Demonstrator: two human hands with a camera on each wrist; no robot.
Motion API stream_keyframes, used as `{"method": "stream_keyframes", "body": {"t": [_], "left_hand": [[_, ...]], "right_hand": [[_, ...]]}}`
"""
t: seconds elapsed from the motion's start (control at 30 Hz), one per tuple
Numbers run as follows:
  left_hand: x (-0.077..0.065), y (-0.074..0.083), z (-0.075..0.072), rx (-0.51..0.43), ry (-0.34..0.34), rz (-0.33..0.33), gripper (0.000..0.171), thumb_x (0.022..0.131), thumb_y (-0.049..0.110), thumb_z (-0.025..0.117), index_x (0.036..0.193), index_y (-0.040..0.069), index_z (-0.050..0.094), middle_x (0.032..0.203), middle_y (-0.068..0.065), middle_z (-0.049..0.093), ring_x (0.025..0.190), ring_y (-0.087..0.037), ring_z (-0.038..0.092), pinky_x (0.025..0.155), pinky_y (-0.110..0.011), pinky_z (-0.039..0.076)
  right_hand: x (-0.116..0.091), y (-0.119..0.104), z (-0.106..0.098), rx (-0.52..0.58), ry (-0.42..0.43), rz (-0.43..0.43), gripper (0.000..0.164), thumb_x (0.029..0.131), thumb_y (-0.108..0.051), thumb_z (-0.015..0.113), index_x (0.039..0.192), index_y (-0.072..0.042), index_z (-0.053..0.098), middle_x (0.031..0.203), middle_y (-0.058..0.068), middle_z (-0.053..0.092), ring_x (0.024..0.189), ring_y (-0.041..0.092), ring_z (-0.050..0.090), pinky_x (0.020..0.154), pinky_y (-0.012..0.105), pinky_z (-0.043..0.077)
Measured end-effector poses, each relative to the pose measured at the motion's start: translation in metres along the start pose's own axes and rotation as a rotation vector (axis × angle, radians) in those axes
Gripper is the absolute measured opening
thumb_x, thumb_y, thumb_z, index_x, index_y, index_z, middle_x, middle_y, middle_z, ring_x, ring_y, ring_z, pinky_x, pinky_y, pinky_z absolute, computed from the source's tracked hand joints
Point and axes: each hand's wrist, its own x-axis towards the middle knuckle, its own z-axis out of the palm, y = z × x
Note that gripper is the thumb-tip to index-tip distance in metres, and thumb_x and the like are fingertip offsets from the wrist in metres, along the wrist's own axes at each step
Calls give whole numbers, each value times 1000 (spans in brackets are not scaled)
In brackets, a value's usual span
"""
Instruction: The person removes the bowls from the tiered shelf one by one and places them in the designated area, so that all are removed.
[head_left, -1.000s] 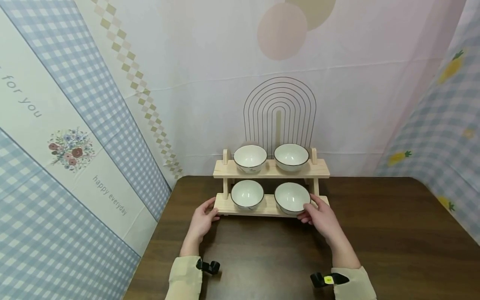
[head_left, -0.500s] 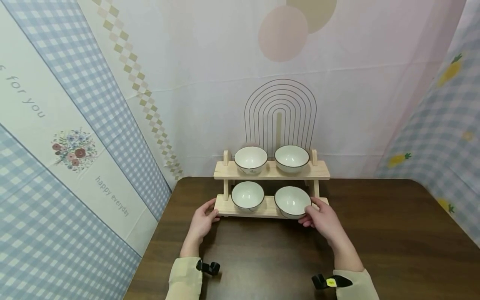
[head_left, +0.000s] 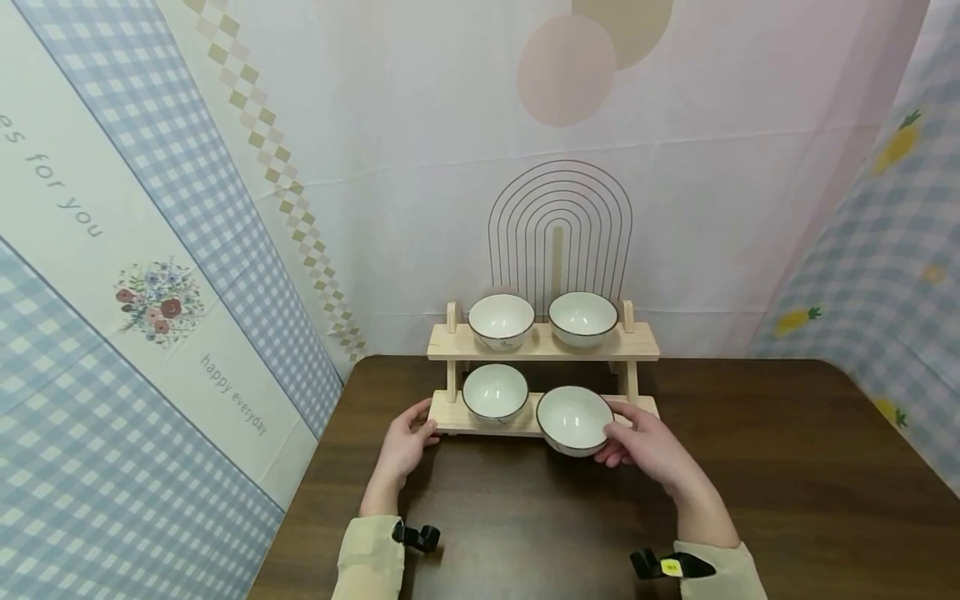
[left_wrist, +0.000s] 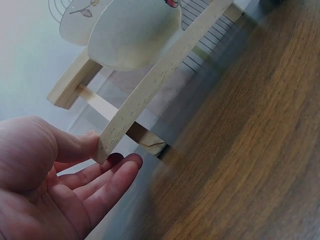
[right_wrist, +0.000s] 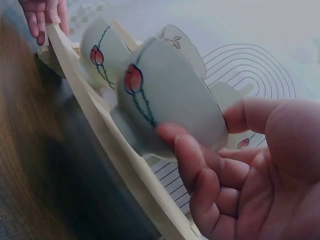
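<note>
My right hand [head_left: 647,442] pinches the right side of a white bowl [head_left: 574,420], thumb at its dark rim and fingers against its outer wall. A red tulip on a green stem decorates this bowl in the right wrist view, where it tilts over the lower board's front edge. My left hand [head_left: 405,442] grips the left end of the lower board of a two-tier wooden rack [head_left: 442,412], thumb on the board and fingers under it. Another white bowl [head_left: 495,392] sits at the left of that lower board.
Two more bowls stand on the upper tier, a left bowl [head_left: 501,320] and a right bowl [head_left: 583,318]. The rack is at the back of a dark wooden table [head_left: 525,525], close to a printed curtain [head_left: 420,208]. Checked cloth [head_left: 90,350] hangs at the left.
My right hand has drawn the lower right bowl toward me and slightly left, so it now overhangs the board's front edge. The left hand keeps its hold on the rack.
</note>
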Motion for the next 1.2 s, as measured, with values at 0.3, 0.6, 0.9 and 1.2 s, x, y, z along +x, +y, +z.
{"method": "stream_keyframes", "body": {"t": [0.3,0.6,0.9,1.2], "left_hand": [[-1,2,0,6,1,-2,47,108,-3,56,153,-13,47,137,-34,58,112,-46,68,90,-46,63],[1,1,1,3,4,-9,47,108,-5,55,153,-14,46,138,-35,58,113,-47,67,91,-49,62],[1,1,0,8,6,-15,46,108,-4,56,153,-11,49,138,-33,59,112,-42,69,88,-42,63],[2,-1,0,11,7,-17,45,108,-4,55,153,-11,50,138,-32,59,112,-38,69,88,-40,63]], "right_hand": [[-1,-1,2,13,-174,-59,63,106,-12,57,159,13,34,85,18,77,72,26,73,67,36,58],[-1,-2,12,14,-326,-94,64,105,-12,58,159,13,36,84,18,76,72,27,73,67,40,61],[5,1,38,14,-386,-97,63,101,-10,61,158,10,41,83,20,76,71,27,73,68,45,63],[14,4,76,64,-388,-74,62,101,-11,60,155,14,41,80,18,76,67,20,72,65,39,62]]}}
